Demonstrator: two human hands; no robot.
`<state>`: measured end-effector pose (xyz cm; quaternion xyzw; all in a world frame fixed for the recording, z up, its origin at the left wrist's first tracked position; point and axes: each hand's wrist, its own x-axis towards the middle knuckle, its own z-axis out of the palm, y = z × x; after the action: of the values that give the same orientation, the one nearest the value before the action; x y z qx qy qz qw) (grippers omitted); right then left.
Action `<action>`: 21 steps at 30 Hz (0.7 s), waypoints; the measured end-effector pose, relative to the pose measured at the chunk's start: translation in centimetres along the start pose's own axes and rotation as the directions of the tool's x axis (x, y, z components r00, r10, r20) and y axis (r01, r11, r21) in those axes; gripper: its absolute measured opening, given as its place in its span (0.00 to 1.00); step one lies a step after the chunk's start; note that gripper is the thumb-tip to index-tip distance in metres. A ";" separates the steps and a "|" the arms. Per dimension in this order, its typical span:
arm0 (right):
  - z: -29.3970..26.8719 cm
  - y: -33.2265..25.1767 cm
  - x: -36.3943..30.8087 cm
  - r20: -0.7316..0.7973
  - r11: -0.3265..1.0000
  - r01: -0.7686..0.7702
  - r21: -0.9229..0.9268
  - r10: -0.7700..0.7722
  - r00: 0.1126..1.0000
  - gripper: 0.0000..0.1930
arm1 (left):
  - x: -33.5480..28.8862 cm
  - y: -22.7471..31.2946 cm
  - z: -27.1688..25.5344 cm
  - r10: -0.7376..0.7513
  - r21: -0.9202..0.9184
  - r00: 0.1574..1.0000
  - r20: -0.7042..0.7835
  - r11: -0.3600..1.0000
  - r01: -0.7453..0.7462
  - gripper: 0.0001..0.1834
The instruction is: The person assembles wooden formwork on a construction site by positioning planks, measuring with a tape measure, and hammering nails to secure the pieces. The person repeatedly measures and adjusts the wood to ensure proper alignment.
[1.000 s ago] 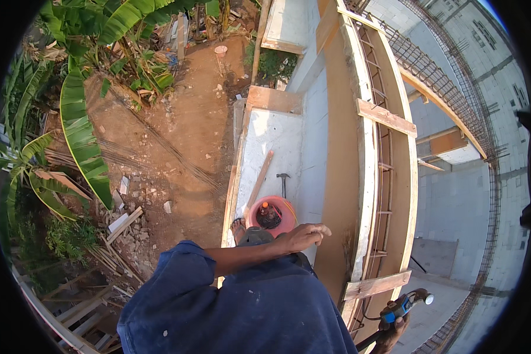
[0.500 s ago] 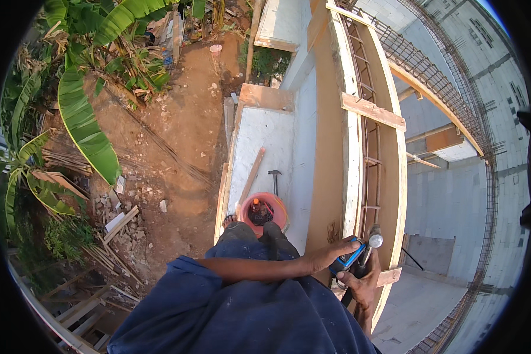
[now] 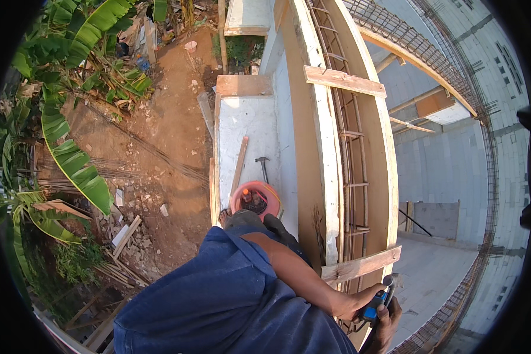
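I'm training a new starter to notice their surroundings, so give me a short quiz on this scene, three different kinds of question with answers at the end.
1. Multiple choice: what colour is the bucket?
A) green
B) pink
C) white

2. True or false: the person's left hand is inside the bucket.

3. Fill in the blank: beyond the bucket, a ______ lies on the pale ledge, to the right of the wooden stick.

Key:
1. B, pink.
2. False; it is at the blue tool, close beside the right hand.
3. hammer
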<state>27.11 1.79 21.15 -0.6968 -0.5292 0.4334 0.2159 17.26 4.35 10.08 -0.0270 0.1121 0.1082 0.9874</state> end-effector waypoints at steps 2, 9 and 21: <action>-0.9 0.3 -1.7 -0.063 1.000 -0.004 0.002 0.004 0.998 0.27 | 0.8 -1.0 1.3 -0.055 -0.063 0.986 0.154 0.996 0.066 0.29; 0.2 -0.4 -0.9 -0.398 0.980 0.108 0.165 -0.034 0.917 0.23 | -1.4 0.2 4.0 0.103 0.125 0.981 0.164 0.984 -0.124 0.32; 5.2 -8.4 9.6 0.251 0.807 0.039 0.590 -0.229 0.941 0.13 | -18.2 12.7 4.8 0.527 0.942 0.834 -0.163 0.336 -0.027 0.35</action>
<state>18.77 12.71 21.14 -0.4820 -0.4486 0.6603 0.3611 -1.86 13.35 18.54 0.5157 0.3768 0.1916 0.7452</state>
